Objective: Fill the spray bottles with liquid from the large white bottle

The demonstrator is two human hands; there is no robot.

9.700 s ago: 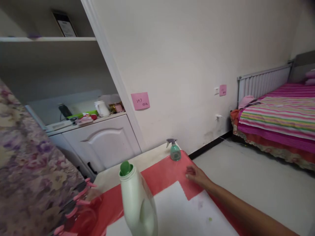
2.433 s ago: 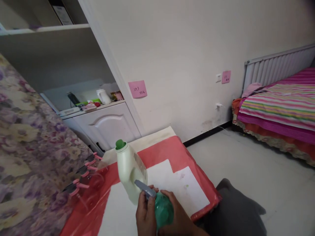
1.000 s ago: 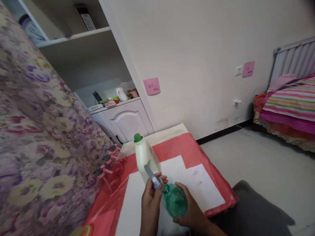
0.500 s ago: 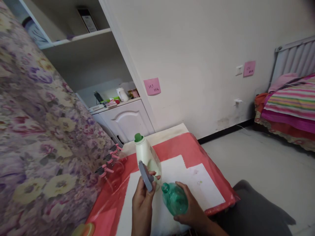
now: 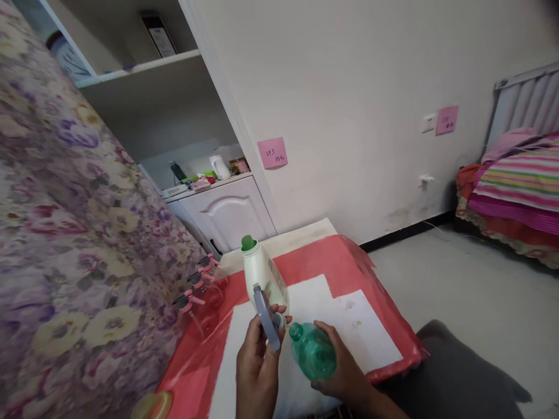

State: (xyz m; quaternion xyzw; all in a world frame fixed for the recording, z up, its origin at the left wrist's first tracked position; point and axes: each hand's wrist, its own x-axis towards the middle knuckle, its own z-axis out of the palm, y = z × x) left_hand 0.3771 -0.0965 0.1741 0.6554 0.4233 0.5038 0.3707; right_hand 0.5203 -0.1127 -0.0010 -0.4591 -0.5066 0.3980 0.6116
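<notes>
My left hand is closed around a grey spray head with a pale collar, raised above the white paper. Just to its right, my right hand grips a clear green bottle from its right side. The bottle is tilted, and its narrow neck points up and left toward the spray head, apart from it. Behind my left hand stands a large pale green jug with a darker green spout at its open top. Its lower part is partly hidden by my left hand.
White paper covers part of the red tablecloth. Several clear bottles with pink pump heads stand at the left edge, against a floral curtain. A round yellowish container sits front left. A cabinet stands behind.
The spray head has turned slightly and come closer to the green bottle's neck. Both hands keep their hold, and the whole view has shifted a little to the right.
</notes>
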